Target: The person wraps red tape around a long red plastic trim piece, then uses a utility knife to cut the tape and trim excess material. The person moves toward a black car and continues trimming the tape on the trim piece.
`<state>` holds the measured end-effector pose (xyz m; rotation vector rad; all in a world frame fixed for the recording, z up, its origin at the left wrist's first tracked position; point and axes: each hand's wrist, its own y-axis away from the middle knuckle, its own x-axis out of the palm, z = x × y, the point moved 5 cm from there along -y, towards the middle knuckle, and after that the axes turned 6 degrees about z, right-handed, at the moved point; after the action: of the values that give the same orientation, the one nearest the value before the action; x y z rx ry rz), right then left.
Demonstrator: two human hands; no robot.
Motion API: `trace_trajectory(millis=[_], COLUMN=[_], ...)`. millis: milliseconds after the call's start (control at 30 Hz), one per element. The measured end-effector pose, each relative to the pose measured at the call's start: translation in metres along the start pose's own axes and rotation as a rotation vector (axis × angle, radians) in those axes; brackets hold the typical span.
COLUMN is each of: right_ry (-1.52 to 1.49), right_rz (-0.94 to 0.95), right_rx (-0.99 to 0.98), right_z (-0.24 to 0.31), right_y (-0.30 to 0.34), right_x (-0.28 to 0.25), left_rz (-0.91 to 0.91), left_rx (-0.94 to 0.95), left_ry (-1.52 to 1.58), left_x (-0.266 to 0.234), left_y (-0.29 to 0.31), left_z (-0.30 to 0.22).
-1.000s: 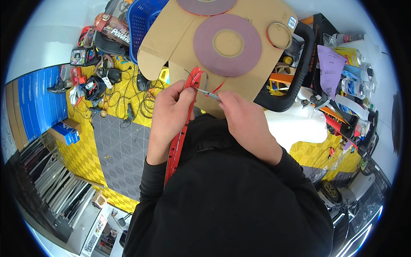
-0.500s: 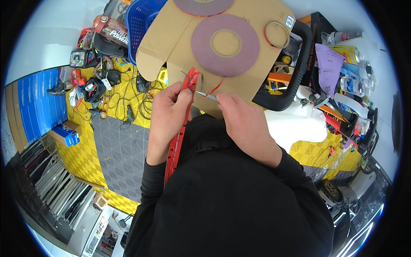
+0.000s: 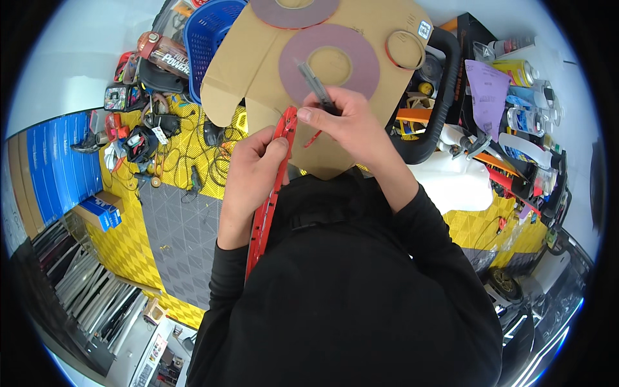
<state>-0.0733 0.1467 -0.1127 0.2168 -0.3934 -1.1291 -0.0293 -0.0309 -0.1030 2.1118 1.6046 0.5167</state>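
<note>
Head view, left hand: here's my left hand (image 3: 253,169), clamped on the red strip (image 3: 261,222), thumb on top, fingers curled around the left side.
Red strip: slanting from near left up to its far tip, lying right along my front, the far end over the cardboard (image 3: 229,80).
Right hand: and my right hand (image 3: 345,121) grips the grey knife (image 3: 313,80), its tip aimed far and left, over the big roll (image 3: 365,74). My thumb is right by the strip's far end; whether it touches, I can't tell.
Red tail: a short red tail (image 3: 313,137) shows just below my right fingers.
Cardboard: the purple big roll lies flat in the middle, a second roll (image 3: 267,11) at the far edge, a thin ring (image 3: 389,53) on the right.
Far left: blue basket (image 3: 201,42), right beside the cardboard.
Right: black handle (image 3: 446,97), then a purple sheet (image 3: 488,90) farther out.
</note>
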Motion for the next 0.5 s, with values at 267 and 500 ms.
trace_trajectory(millis=[267,500], right_ry=[0.594,0.396], right_rz=[0.024,-0.228], right_rx=[-0.411,-0.184], right_z=[0.039,0.033], right_y=[0.014,0.001], right_x=[0.023,-0.021], left_rz=[-0.030,-0.026], left_rx=[-0.013,-0.028], left_ry=[-0.005,-0.005], left_x=[0.001,-0.008], left_y=[-0.002,-0.006], left_z=[0.002,0.013])
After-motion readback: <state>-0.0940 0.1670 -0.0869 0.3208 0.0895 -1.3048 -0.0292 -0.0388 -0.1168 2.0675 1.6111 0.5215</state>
